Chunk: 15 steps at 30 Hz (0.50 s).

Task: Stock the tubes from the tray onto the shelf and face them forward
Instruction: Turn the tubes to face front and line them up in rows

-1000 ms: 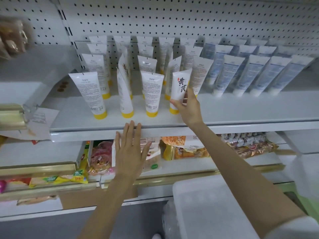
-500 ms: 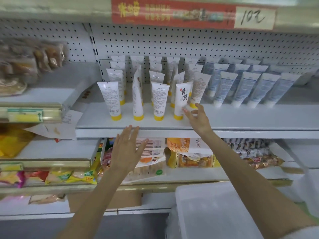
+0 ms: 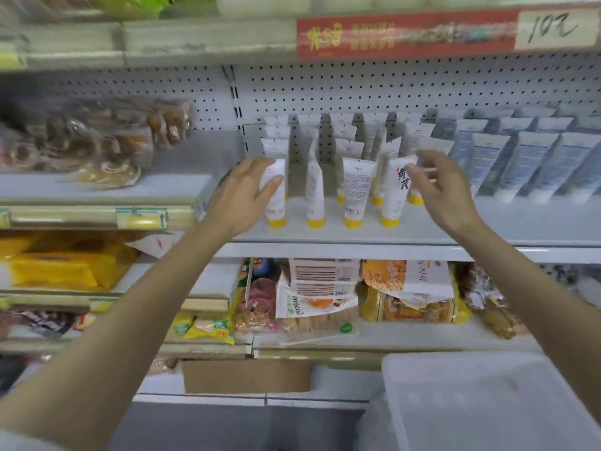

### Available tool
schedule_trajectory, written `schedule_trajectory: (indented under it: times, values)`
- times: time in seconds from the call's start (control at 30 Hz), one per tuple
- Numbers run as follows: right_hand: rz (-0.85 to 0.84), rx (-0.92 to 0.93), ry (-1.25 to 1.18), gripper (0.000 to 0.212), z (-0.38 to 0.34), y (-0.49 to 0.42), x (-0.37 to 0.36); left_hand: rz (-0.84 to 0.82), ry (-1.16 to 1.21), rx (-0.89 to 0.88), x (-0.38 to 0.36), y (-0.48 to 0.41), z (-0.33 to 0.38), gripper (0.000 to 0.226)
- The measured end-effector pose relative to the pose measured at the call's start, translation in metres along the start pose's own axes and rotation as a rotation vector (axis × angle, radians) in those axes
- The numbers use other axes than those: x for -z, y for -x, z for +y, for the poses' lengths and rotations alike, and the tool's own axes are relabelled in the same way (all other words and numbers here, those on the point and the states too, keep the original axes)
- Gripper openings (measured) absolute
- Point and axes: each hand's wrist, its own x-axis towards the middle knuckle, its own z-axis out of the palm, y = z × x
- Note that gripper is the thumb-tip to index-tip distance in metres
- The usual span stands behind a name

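Note:
White tubes with yellow caps stand in rows on the white shelf. My left hand grips the front-left tube, thumb across its face. Beside it stand a tube turned edge-on and one showing small print. The fourth front tube shows large dark characters. My right hand pinches its top right corner between thumb and fingers; blur hides the exact contact. The white plastic tray sits low at the right.
Rows of white-and-blue tubes fill the shelf to the right. Bagged baked goods lie on the left shelf. Snack packs crowd the shelf below. A red price strip runs along the shelf above.
My left hand rose from below the shelf edge and took hold of the front-left tube. My right hand moved from the base to the top of the tube with characters. The camera tilted upward.

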Motion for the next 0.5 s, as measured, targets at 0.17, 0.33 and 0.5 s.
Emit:
schedule_trajectory:
  times: [0.17,0.33,0.5]
  values:
    - [-0.048,0.086,0.105,0.041,-0.041,-0.044,-0.029,0.020,0.012,-0.123,0.024,-0.072,-0.030,0.045]
    - [-0.111,0.070,0.110,0.038,-0.072,-0.093,-0.067,-0.019,0.070,-0.051,0.031,-0.122,-0.076,0.047]
    - [-0.265,0.024,0.250,0.040,-0.080,-0.122,-0.100,-0.091,0.103,-0.055,0.020,-0.151,-0.104,0.041]
